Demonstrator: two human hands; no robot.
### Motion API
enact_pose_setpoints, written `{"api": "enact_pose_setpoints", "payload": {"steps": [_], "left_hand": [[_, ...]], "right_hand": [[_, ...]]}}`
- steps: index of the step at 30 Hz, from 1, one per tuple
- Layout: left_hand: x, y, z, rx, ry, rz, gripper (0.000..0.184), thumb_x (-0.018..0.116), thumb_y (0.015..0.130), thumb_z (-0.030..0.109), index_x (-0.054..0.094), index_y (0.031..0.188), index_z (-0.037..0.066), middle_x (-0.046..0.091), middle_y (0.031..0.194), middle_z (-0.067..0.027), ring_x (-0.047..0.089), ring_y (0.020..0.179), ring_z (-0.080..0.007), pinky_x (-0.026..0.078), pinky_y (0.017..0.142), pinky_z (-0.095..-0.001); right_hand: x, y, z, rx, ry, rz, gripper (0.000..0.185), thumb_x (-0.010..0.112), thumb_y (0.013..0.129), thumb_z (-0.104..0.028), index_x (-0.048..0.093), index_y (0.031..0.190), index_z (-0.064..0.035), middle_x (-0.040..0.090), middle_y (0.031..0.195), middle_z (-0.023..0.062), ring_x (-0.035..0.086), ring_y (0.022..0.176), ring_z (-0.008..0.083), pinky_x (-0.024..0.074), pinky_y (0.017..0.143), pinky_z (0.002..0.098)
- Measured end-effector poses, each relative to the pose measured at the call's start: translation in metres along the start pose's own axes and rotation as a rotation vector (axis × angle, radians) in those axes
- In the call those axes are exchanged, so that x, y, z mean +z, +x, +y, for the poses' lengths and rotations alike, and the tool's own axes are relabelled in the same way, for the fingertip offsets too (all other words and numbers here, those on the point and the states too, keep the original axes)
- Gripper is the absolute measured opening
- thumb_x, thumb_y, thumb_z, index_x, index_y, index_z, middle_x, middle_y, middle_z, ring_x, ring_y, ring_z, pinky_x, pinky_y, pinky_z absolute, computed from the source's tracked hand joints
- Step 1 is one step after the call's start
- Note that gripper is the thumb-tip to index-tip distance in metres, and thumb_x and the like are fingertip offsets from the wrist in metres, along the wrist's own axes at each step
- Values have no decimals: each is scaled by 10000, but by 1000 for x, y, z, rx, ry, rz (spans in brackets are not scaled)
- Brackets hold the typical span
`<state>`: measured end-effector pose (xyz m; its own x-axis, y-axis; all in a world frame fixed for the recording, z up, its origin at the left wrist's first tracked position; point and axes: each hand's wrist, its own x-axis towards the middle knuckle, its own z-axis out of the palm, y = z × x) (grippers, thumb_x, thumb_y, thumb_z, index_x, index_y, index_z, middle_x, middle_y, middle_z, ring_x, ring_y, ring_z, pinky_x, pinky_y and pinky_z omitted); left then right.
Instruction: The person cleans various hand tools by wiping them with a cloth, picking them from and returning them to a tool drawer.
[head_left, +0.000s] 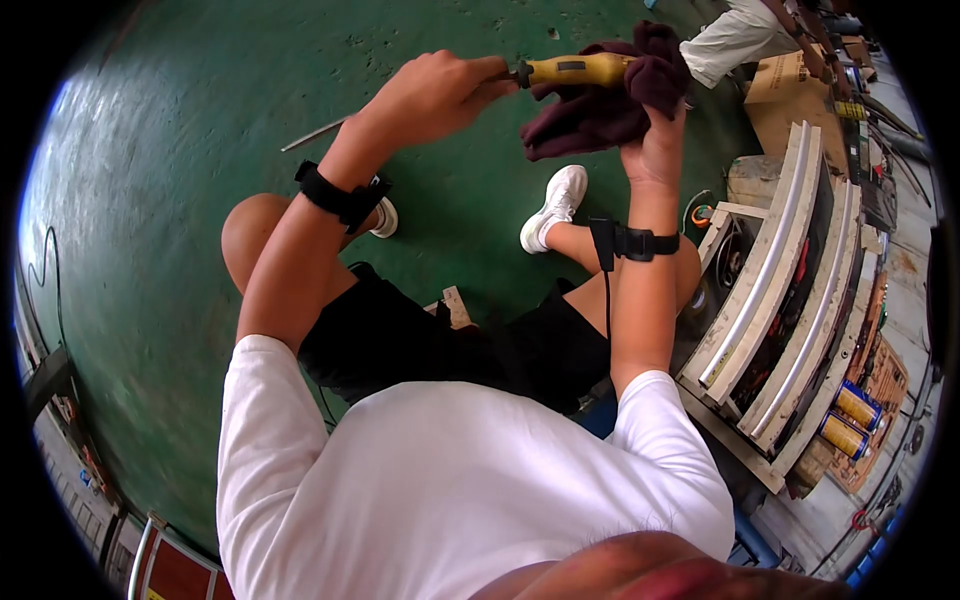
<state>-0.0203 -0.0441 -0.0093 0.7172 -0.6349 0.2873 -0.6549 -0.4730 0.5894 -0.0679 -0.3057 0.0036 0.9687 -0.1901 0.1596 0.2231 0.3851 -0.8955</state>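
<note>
While its neck is pinched above the green floor (460, 200) by the left hand's (430, 95) closed fingers, the stiff yellow-handled metal tool (580, 70), probably best gripped by its handle, is wrapped in soft maroon cloth (590, 125) by the right hand's (655, 150) closed, mostly hidden fingers.

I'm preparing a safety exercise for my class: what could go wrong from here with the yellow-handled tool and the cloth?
The dark cloth, bunched in the right hand around the end of the yellow handle, might let it slip or twist.
The bare left hand grips close to the handle's other end, so a slip could pinch or scrape its fingers.
A thin metal rod juts out past the left wrist and could poke someone nearby.
</note>
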Motion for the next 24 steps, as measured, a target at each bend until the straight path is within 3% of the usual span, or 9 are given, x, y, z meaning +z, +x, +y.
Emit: {"api": "enact_pose_setpoints", "payload": {"steps": [7,16,22,24], "left_hand": [[1,0,1,2,254,138,186,616,979,279,655,988,97,520,555,-106,543,509,-326,413,470,-420],[6,1,-2,25,133,181,163,638,960,245,650,995,86,550,594,-123,552,528,-336,421,498,-424],[3,3,5,-3,85,190,195,657,948,263,689,991,76,549,585,-126,542,516,-333,413,499,-417],[2,4,10,-41,62,183,216,653,948,279,696,998,74,546,582,-131,534,511,-334,410,501,-416]], "right_hand": [[-5,3,19,150,18,117,467,706,886,-233,573,1300,-64,600,1273,66,581,1185,219,440,1079,410],[-11,3,12,-9,24,-6,436,683,810,-82,606,1236,-38,632,1201,94,616,1107,218,473,1041,379],[2,0,4,54,174,125,515,596,836,-188,548,1323,-28,592,1288,118,559,1219,274,405,1117,434],[11,3,-1,22,306,61,584,528,893,-277,469,1420,-32,532,1410,138,514,1300,296,369,1153,459]]}}
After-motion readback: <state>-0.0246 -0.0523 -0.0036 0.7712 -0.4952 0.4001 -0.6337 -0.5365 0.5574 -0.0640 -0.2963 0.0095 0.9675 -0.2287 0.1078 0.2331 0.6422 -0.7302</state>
